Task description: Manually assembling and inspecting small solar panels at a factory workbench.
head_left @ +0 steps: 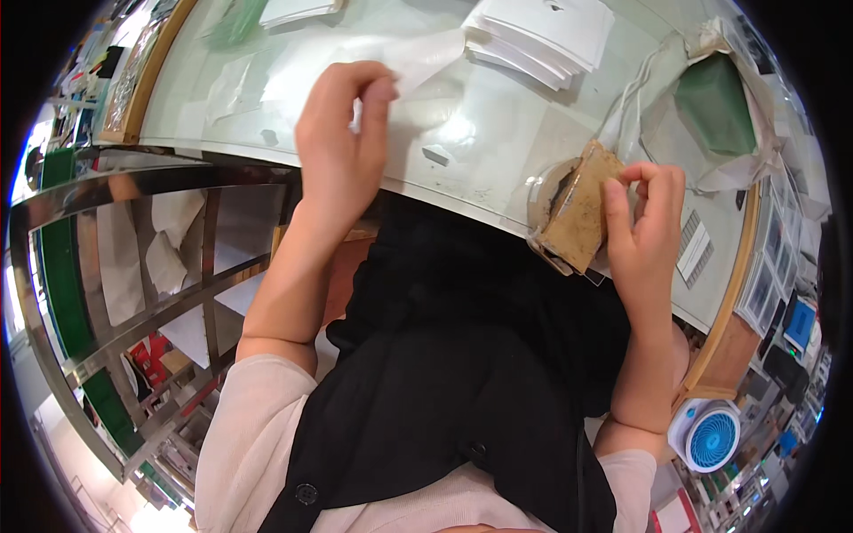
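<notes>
At the far left, a shelving rack with shiny metal bars (169, 180) stands beside a pale, glossy worktable (489, 182), and crumpled, see-through green plastic (235, 24) lies on the table's far left part. The left hand (348, 129) is raised over the tabletop, thumb and index finger pinched together on the near end of a thin, translucent white sheet (431, 59), which stretches right toward a fanned stack of white paper (542, 37). A small, flat grey scrap (435, 155) lies below that sheet, closer to the front edge. Farther right, a worn brown block-shaped object (582, 211) sits tilted at the table's front edge. The right hand (647, 209) touches its right side with the thumb, fingers curled; whether it is gripping the block cannot be told. Right of this hand lies a flat grey-and-white striped piece (695, 250), with a round blue-and-white fan (713, 437) below the table's corner and a crumpled, whitish plastic bag with a green interior (718, 102) on the far right part of the table.
</notes>
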`<state>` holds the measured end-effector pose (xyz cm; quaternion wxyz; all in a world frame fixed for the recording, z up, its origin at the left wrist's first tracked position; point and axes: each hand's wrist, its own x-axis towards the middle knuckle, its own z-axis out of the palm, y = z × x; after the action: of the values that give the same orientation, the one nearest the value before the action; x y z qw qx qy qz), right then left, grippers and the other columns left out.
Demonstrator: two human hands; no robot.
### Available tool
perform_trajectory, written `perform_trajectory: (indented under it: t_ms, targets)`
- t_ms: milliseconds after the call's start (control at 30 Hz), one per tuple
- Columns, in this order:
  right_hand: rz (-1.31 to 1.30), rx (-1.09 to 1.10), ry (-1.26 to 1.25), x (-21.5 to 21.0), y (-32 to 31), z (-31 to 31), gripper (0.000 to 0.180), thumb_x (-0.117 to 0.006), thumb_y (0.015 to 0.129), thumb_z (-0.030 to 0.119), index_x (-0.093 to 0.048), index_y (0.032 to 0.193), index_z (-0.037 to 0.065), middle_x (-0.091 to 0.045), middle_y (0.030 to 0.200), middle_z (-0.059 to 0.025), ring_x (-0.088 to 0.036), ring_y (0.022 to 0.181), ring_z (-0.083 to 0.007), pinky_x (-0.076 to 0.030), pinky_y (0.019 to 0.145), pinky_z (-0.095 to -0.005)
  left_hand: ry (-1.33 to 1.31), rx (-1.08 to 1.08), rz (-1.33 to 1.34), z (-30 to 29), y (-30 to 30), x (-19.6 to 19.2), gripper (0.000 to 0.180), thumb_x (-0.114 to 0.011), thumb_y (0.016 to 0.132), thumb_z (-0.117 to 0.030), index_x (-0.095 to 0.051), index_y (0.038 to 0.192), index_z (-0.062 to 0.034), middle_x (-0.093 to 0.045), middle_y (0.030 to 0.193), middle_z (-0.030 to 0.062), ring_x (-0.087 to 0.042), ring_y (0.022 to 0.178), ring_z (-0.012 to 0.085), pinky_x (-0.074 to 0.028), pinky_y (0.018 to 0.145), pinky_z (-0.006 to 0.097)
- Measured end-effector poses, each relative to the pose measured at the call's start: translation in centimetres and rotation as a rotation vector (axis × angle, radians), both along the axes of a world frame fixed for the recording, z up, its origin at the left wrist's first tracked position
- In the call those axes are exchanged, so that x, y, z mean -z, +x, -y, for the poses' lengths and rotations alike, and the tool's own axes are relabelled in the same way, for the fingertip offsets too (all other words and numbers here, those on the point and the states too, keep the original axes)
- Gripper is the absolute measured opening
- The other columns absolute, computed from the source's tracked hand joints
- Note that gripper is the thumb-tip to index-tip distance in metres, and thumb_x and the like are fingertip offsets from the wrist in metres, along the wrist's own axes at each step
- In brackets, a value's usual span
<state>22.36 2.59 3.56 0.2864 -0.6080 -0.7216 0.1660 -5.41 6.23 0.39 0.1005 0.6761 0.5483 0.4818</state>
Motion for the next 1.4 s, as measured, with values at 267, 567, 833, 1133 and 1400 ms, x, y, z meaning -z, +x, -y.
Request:
perform_trajectory:
  t_ms: [267,567,833,1133,1400]
  targets:
    - [0.03,0.014,0.155,0.7,0.8,0.2,0.021,-0.059,0.087,0.015,-0.053,0.1,0.001,-0.049,0.101,-0.0111,-0.05,0.09,-0.0236,-0.04,0.083,-0.0307,-0.724,0.683,0.166,3.4,0.0,-2.3,0.012,-0.045,0.096,-0.012,-0.051,0.094,-0.0013,-0.059,0.079,0.004,-0.054,0.07,0.0141,-0.045,0.067,0.026]
    - [-0.903,-0.227,-0.201,-3.0,-2.7,5.1,0.049,-0.06,0.089,0.039,-0.05,0.115,-0.002,-0.055,0.117,-0.0167,-0.054,0.1,-0.0233,-0.045,0.084,-0.0335,-0.493,0.738,1.048,4.7,4.3,-6.1,0.032,-0.042,0.094,0.0,-0.036,0.125,0.0044,-0.066,0.084,0.0173,-0.066,0.076,0.0222,-0.051,0.072,0.03]
    - [-1.394,-0.063,-0.852,-3.3,-0.3,5.5,0.025,-0.054,0.094,0.021,-0.05,0.109,0.001,-0.055,0.075,-0.0012,-0.046,0.051,-0.0058,-0.033,0.046,-0.0177,-0.472,1.01,0.671,6.6,5.1,-4.4,0.03,-0.048,0.086,0.008,-0.042,0.115,0.0042,-0.068,0.095,0.0153,-0.066,0.089,0.0207,-0.049,0.078,0.029]
    - [-1.068,-0.09,-0.713,-2.8,2.5,3.7,0.03,-0.052,0.094,0.015,-0.049,0.117,-0.003,-0.046,0.071,0.0041,-0.038,0.055,-0.0013,-0.025,0.049,-0.0148,-0.073,0.934,0.162,4.8,6.4,-3.2,0.011,-0.067,0.079,-0.001,-0.058,0.085,-0.0045,-0.068,0.083,0.0109,-0.064,0.068,0.0236,-0.051,0.059,0.03]
    - [-0.267,-0.015,-0.15,-0.7,2.4,0.5,0.029,-0.056,0.088,0.005,-0.054,0.117,0.002,-0.043,0.078,0.0028,-0.04,0.07,-0.0053,-0.034,0.063,-0.0186,0.059,0.643,0.004,3.7,7.1,0.5,0.021,-0.079,0.066,-0.007,-0.069,0.084,-0.007,-0.054,0.077,0.0036,-0.051,0.068,0.0177,-0.041,0.059,0.029]
